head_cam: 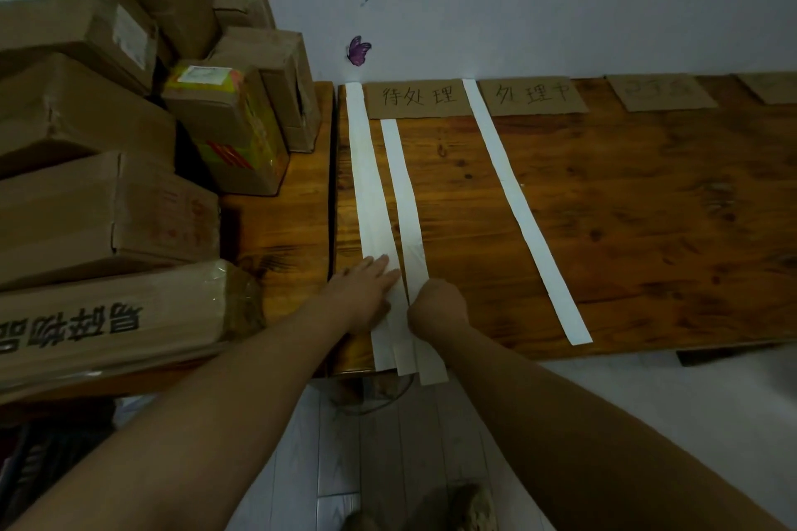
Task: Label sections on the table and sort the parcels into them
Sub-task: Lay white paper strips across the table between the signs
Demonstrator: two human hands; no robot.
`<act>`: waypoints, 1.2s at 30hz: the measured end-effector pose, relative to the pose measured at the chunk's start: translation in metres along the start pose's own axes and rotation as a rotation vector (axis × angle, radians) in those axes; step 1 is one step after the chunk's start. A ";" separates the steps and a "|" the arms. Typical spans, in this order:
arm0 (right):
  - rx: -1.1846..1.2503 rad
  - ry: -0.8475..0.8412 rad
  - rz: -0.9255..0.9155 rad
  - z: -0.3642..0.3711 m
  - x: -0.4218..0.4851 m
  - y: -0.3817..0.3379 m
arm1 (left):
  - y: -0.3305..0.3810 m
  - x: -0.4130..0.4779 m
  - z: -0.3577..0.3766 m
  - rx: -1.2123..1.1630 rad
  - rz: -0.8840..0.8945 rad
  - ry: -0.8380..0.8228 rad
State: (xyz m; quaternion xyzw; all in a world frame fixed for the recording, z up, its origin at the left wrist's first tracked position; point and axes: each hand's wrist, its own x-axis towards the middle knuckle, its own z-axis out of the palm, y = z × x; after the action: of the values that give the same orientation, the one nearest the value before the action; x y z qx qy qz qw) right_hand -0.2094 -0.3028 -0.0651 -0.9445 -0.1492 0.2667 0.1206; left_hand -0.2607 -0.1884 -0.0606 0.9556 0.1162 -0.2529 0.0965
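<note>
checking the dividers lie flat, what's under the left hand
The left hand presses flat on the leftmost paper strip, which lies on the wooden table. The stretch beneath the palm is covered, so creases there cannot be seen.

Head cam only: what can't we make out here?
All head view.
Third cardboard label: writing too faint and blurred to read.
Fourth cardboard label: cut by right edge.
Right hand: own knuckles hide grip on paper strip.
Parcel stickers: blurred, unreadable.

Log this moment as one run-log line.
stage: laying dividers | left hand: presses left paper strip | right hand: grips middle paper strip | parcels: unsorted, stacked left
</note>
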 end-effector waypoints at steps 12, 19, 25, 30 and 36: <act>0.016 0.092 -0.028 0.011 0.000 0.011 | 0.003 0.003 -0.002 -0.005 -0.002 0.075; 0.028 0.099 0.011 0.008 -0.006 0.012 | 0.004 0.001 -0.004 -0.014 -0.009 0.061; 0.054 0.137 -0.082 0.008 -0.012 0.026 | 0.007 0.006 -0.005 -0.018 -0.013 0.060; 0.067 0.177 -0.128 0.003 -0.013 0.033 | 0.003 0.006 -0.002 -0.071 -0.013 0.109; 0.130 0.203 -0.133 -0.009 -0.017 0.037 | 0.024 0.011 -0.020 -0.808 -0.203 0.297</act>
State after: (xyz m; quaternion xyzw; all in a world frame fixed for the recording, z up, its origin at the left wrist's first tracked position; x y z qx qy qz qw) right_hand -0.2102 -0.3439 -0.0613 -0.9449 -0.1809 0.1701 0.2135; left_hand -0.2356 -0.2042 -0.0457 0.8509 0.3115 -0.0552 0.4195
